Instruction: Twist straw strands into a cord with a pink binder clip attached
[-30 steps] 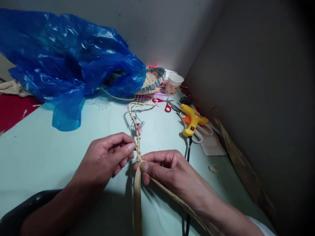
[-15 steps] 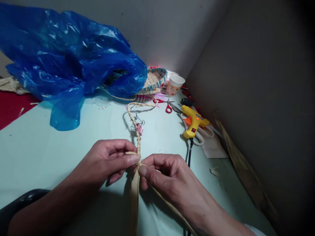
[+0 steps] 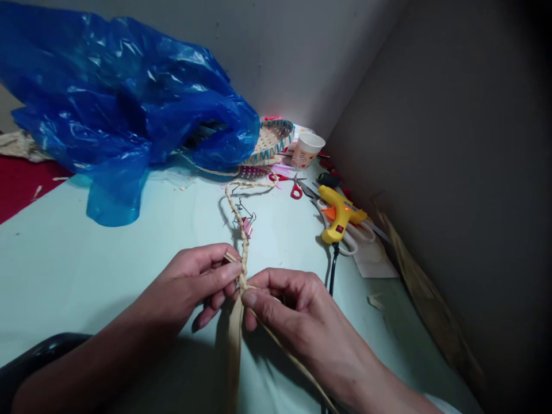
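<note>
A thin braided cord (image 3: 245, 248) of pale dried leaf runs away from me over the table, with a pink binder clip (image 3: 246, 226) on it. My left hand (image 3: 202, 282) is closed, thumb and forefinger pinching the braid's left side together with a short strip end that pokes up. Just below and to the right, my right hand (image 3: 288, 313) is also closed, pinching a narrow leaf strip (image 3: 297, 362) where it leaves the braid. A wider flat strip (image 3: 234, 351) hangs from the joint toward me, between the hands. The fingertips partly cover the joint.
A big blue plastic bag (image 3: 129, 103) lies at the back left beside a woven basket (image 3: 273, 141) and a paper cup (image 3: 308, 150). On the right are red-handled scissors (image 3: 296, 191), a yellow glue gun (image 3: 338, 215) with its black cable, and a long dried leaf (image 3: 426, 293) by the wall.
My left thumb and forefinger have slid slightly up the braid, and the short strip end now tilts upward. My right hand keeps its pinch in nearly the same place.
</note>
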Demonstrator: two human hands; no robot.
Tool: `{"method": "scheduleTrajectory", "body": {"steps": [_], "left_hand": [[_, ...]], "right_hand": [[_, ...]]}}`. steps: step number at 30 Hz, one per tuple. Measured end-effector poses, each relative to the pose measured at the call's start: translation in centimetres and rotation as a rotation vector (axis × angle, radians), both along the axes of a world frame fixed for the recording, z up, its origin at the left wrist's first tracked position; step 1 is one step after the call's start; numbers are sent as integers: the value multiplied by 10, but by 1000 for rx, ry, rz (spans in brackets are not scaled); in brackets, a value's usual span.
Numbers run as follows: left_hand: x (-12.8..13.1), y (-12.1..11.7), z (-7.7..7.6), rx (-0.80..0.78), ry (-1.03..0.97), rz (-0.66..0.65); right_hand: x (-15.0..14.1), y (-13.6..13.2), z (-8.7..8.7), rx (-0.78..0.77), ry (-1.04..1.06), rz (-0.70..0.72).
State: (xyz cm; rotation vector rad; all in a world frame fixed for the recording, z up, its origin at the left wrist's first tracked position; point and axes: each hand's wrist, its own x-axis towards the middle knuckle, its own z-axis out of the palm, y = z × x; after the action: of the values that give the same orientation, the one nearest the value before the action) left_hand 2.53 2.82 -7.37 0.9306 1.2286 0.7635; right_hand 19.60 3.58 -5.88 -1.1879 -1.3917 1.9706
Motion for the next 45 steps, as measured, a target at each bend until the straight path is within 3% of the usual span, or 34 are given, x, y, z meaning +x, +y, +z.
{"method": "scheduleTrajectory", "body": {"steps": [6,12,24,29,33,45], "left_hand": [[6,-9,2,65,-117,-18],[0,-15,-5,24,-164,-126],[8,-20,4,-49,-122,92],[9,-18,12,-105,-23,116],[13,-21,13,-166,-62,198],[12,-21,10,-268,-258,292]], "right_hand": [[-2,-2,-3,143,68,-54],[2,-5,-7,342,-99,-2],[1,-8,-5,513,-299,9],[1,-10,-2,429,-343,53],[0,-10,-1,383,-345,61],[1,-17,-6,674,-442,78]]}}
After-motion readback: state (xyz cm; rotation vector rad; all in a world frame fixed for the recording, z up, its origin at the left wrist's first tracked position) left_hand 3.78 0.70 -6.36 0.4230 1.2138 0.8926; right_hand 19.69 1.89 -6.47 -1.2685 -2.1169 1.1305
